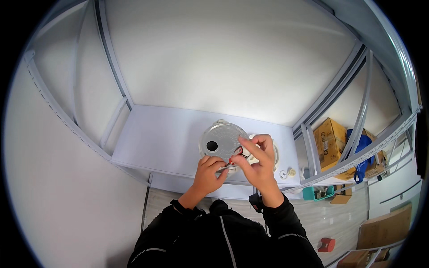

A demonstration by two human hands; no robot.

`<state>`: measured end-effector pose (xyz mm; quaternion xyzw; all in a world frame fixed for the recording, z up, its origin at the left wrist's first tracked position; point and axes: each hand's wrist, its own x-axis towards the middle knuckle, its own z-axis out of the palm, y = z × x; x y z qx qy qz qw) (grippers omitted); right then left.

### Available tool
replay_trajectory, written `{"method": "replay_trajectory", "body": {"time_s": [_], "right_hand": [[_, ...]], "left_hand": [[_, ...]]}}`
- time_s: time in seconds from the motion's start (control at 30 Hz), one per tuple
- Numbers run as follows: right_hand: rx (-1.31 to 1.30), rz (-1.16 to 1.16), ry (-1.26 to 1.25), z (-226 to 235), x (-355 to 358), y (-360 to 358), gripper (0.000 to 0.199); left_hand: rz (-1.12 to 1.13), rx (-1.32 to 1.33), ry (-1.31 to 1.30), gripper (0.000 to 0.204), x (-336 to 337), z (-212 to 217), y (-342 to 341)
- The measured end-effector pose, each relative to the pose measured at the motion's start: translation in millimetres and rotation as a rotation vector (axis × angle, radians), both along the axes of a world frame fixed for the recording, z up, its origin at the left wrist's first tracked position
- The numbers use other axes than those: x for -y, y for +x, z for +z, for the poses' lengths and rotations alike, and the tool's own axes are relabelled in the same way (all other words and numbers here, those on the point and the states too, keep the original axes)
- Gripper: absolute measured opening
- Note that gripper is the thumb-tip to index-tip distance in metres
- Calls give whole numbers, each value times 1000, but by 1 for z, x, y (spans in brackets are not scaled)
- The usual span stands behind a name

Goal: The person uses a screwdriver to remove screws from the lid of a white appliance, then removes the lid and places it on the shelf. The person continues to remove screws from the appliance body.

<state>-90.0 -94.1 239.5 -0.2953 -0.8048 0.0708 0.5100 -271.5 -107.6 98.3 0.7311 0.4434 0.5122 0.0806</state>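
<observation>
A round grey metal lid (229,135) with a dark round hole lies on the white table in front of me. It looks like a rice cooker's inner lid, with a pale rim. My right hand (258,164) is closed around the red and dark handle of a screwdriver (237,152) over the lid's near right edge. The thin shaft points down and left toward my left hand (209,173). That hand's fingers are curled at the lid's near edge, by the shaft's tip; what they pinch is hidden. Behind my right hand a white round part (275,154) shows partly.
Two small round pieces, one white (283,174) and one cream (292,171), sit on the table (156,138) at the right. Metal frame posts rise on both sides. Beyond the right frame stand cardboard boxes (330,139), a blue bag (363,154) and a teal basket (308,193). A red stool (327,244) is on the floor.
</observation>
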Motion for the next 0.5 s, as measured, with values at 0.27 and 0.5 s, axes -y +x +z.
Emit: {"method": "replay_trajectory", "body": {"time_s": [0.27,0.5], "right_hand": [[-85,91,-82,3,-4,-2,45],[-124,71,-139,-2,-2,-6,44]], "left_hand": [[-46,14,-15,18,-1,-2,-4],[-62,7,-64,16,-2,1,-6]]}}
